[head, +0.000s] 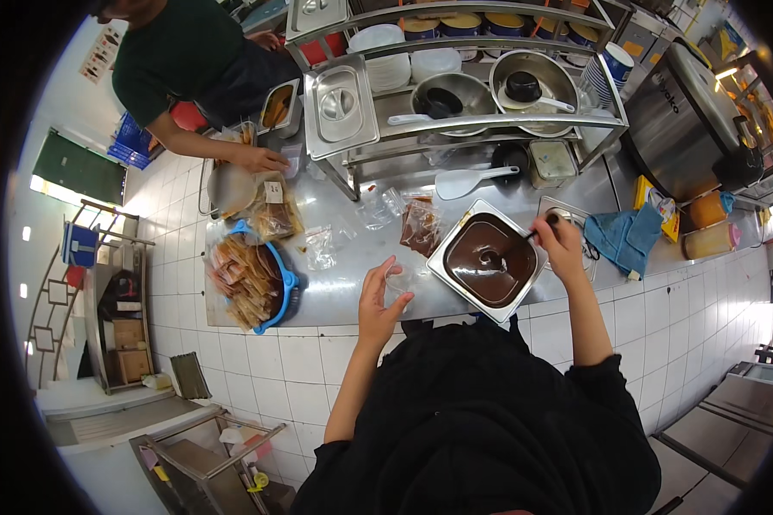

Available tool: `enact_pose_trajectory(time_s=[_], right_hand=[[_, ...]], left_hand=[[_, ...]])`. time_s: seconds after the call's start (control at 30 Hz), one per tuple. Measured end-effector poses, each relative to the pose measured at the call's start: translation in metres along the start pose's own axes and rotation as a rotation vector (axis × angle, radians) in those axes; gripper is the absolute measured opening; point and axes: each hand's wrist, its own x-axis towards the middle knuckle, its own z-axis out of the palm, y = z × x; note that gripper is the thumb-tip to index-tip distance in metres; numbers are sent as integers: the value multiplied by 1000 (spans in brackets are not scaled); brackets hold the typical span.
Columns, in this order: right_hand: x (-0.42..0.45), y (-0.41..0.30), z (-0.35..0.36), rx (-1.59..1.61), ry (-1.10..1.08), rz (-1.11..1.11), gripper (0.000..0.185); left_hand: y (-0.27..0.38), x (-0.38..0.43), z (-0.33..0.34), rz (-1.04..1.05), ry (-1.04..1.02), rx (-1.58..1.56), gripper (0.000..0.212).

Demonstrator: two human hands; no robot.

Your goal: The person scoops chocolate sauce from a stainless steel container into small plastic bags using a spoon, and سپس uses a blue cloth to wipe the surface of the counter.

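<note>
Dark brown sauce fills a square steel food pan at the front edge of the steel table. My right hand grips the dark handle of a utensil whose lower end dips into the sauce. Left of the pan, my left hand holds a small clear plastic bag between thumb and fingers. Behind that hand lie sauce-filled plastic bags and loose clear bags. A blue-rimmed basket full of filled sachets stands at the left end of the table.
Across the table, a person's hand reaches near a steel container. A steel rack with bowls rises behind the pan. A white scoop lies before it. Right of the pan are a blue cloth, a yellow packet and a large steel appliance.
</note>
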Motion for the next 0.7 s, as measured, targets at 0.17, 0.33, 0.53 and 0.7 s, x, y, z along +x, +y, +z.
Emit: enact_pose_trajectory(time_s=[0.17,0.33,0.53,0.7], right_hand=[[-39,31,-15,240,128,54,24],[-33,118,-132,-993,843,10,42],[-39,166,-219,-965,826,947,79],[-19,174,-214,-892,903,775,73]], left_hand=[[-10,13,6,20,-61,-91,58],[-3,17,-1,-58,-66,7,46],[-21,13,27,-555,-161,-628,40],[-14,21,51,-522,9,-698,39]])
